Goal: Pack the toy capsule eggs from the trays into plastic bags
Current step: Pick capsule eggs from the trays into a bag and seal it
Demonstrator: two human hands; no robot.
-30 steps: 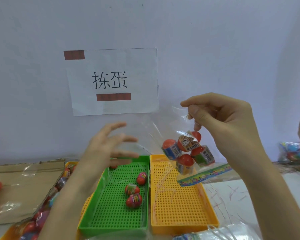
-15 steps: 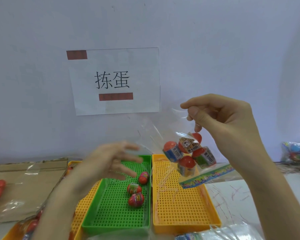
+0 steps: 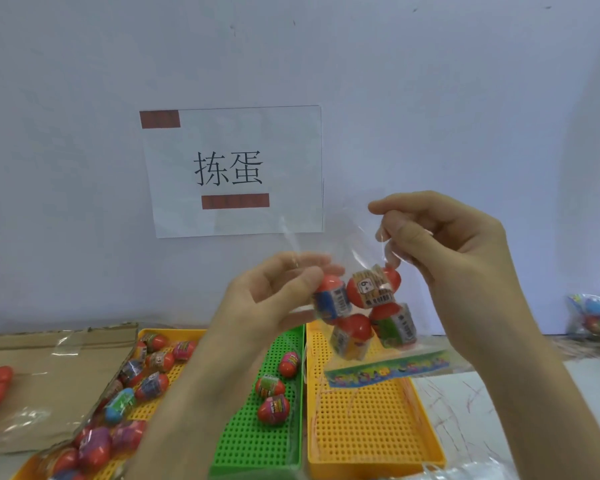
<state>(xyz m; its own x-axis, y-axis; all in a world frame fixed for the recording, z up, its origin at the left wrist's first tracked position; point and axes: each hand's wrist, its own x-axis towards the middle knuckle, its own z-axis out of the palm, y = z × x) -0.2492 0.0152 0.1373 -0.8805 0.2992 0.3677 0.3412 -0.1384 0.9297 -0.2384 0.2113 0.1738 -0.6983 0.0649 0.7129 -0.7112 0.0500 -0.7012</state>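
Note:
My right hand pinches the top of a clear plastic bag with a colourful printed strip, held above the trays. Several red capsule eggs sit inside it. My left hand grips the bag's left side against one egg. Three more eggs lie in the green tray. The yellow tray at the left holds several eggs. The yellow tray at the right holds none.
A flattened cardboard box with red eggs at its edge lies at the far left. A paper sign hangs on the wall. A filled bag rests at the far right. Clear bags lie at the bottom edge.
My left hand dipped toward the green tray, then rose to the right and took hold of the bag's left side. My right hand has kept the bag aloft.

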